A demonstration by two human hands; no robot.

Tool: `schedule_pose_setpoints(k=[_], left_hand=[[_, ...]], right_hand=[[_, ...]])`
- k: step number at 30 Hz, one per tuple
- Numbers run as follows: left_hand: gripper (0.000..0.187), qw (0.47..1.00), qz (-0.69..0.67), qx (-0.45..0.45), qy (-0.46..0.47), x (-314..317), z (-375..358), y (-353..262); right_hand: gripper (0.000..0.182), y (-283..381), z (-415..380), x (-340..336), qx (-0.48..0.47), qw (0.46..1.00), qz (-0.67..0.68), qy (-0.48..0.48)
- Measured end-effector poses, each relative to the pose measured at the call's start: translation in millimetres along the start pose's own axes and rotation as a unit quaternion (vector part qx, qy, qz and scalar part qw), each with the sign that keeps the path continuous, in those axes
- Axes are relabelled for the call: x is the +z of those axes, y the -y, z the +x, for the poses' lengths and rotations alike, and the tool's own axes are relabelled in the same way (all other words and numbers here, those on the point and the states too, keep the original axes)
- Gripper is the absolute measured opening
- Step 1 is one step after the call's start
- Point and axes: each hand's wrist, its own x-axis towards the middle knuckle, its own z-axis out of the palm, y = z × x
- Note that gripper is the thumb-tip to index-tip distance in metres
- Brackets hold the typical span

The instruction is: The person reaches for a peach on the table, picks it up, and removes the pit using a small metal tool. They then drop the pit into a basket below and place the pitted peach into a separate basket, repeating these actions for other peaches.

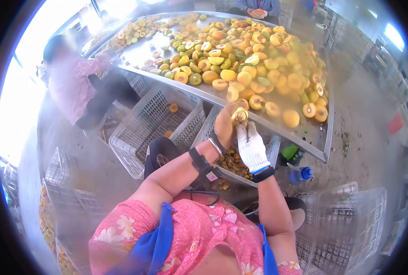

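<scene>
My bare left hand [225, 124] is closed around a halved yellow peach [239, 114] at the near edge of the metal table. Its cut side faces up, with a darker curved line in the middle. My right hand [252, 149] wears a white knitted glove. Its fingers are pressed together against the near side of this peach; whatever they may hold is hidden. Below both hands, a white plastic crate [243, 178] contains brown and yellowish scraps. Many peach halves [254, 68] lie heaped on the table just beyond my hands.
The metal table [304, 143] has a raised rim. Another white crate [135, 133] stands on the left with a few peach pieces in it. A blue bottle [300, 175] is on the floor at right. Stacked crates [346, 229] are lower right. Co-workers sit at left and across the table.
</scene>
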Motion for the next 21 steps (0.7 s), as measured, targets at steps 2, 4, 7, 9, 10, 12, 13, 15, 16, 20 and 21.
schedule_pose_setpoints(k=[2,4,7,9,10,12,13,15,16,20,21], left_hand=[[0.034,0.993,0.098,0.067,-0.021,-2,0,10],[0.036,0.986,0.127,0.093,-0.049,7,-5,10],[0.038,0.988,0.131,0.081,-0.029,8,-1,1],[0.044,0.996,0.084,0.03,-0.025,11,-5,-8],[0.045,0.997,0.077,0.005,-0.024,8,-6,-11],[0.049,0.997,0.064,-0.043,-0.016,4,-2,-20],[0.054,0.993,0.116,-0.022,-0.01,5,-1,-22],[0.058,0.964,0.257,0.055,0.048,-2,1,-21],[0.059,0.938,0.325,0.093,0.076,-4,1,-22],[0.064,0.908,0.406,0.055,0.086,-19,1,-26],[0.065,0.914,0.392,0.043,0.096,-18,-1,-28]], right_hand=[[0.031,-2,-3,3,-0.017,1.0,-0.019,0.0],[0.031,-2,-6,7,-0.069,0.996,-0.048,-0.015],[0.029,13,-2,1,0.089,0.987,0.129,0.025],[0.029,11,-5,1,0.043,0.993,0.095,0.052],[0.03,12,-5,0,0.043,0.992,0.098,0.067],[0.034,17,-5,-3,0.044,0.989,0.106,0.099],[0.035,15,-6,-1,0.033,0.987,0.123,0.095],[0.037,6,-14,8,0.008,0.981,0.171,0.092],[0.037,1,-18,12,-0.009,0.975,0.202,0.091],[0.032,10,-16,4,0.214,0.879,0.384,0.186],[0.032,11,-14,7,0.259,0.817,0.484,0.173]])
